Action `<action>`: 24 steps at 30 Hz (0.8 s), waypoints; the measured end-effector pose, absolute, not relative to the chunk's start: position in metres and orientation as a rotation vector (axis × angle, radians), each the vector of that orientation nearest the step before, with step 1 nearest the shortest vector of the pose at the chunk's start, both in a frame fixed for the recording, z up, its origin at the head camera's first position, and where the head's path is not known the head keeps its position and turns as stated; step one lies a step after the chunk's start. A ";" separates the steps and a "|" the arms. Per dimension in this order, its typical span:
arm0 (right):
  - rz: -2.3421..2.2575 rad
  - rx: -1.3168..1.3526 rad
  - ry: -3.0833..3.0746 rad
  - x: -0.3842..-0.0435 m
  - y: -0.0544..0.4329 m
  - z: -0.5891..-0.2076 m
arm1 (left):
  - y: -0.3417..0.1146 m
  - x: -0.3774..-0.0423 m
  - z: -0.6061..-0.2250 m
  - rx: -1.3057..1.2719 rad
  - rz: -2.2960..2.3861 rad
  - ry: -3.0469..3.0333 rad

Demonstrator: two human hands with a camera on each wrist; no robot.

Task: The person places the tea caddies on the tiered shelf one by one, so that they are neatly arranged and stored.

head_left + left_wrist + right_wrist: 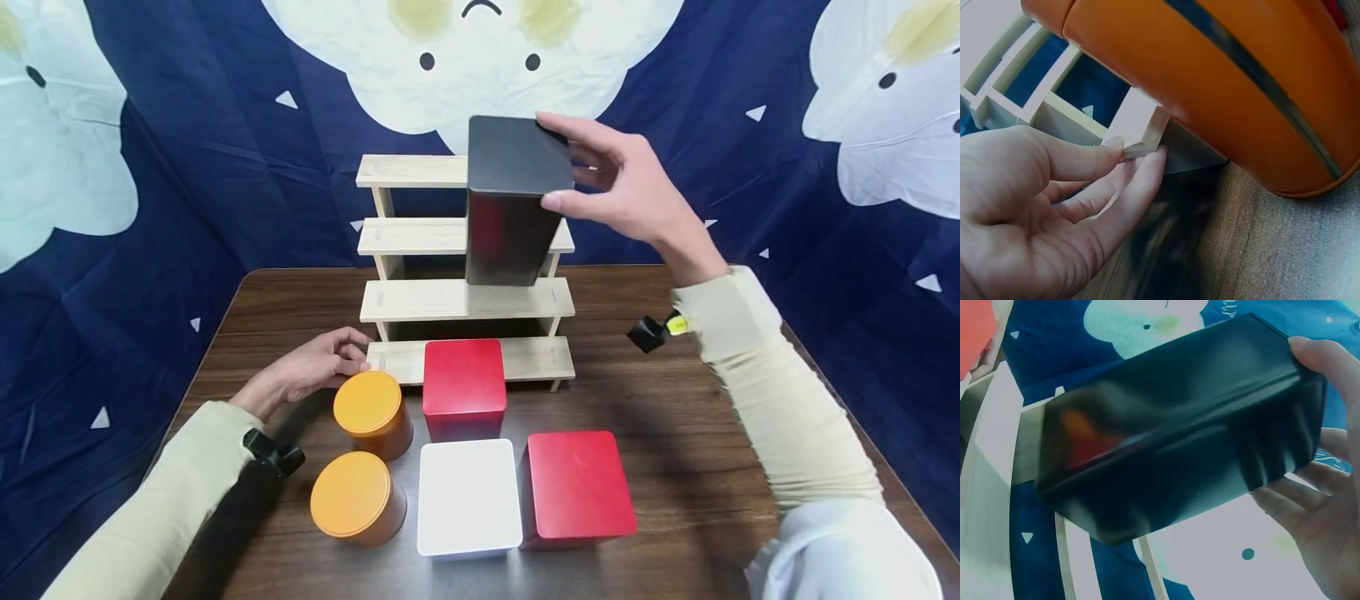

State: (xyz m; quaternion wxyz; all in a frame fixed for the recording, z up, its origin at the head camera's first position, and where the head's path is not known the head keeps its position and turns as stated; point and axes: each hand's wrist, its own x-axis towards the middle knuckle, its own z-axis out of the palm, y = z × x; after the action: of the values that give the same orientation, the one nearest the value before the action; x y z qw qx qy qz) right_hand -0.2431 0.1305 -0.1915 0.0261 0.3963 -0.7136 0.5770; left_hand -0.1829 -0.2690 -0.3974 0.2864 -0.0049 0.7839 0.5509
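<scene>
A tall black box hangs tilted in front of the upper tiers of a pale wooden step shelf. My right hand grips it near its top end, the thumb on the near side and the fingers around the far side. In the right wrist view the glossy black box stretches away from the hand. At the left end of the lowest tier is my left hand. The left wrist view shows thumb and fingers of this hand pinching the board end, right by an orange canister.
Two orange canisters stand at the shelf's front left. One red box is before the lowest tier; a white box and another red box sit nearer on the brown table. A blue patterned cloth hangs behind.
</scene>
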 end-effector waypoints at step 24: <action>1.738 1.035 -2.330 -0.273 0.044 -0.160 | -0.265 -0.180 -0.397 -0.023 1.452 2.098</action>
State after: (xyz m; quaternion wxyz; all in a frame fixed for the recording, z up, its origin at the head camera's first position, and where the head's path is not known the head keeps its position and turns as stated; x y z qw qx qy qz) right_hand -0.2731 0.0441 -0.1595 0.0278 0.3353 -0.7549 0.5630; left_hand -0.1796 -0.2654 -0.3967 0.2907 -0.0087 0.7866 0.5446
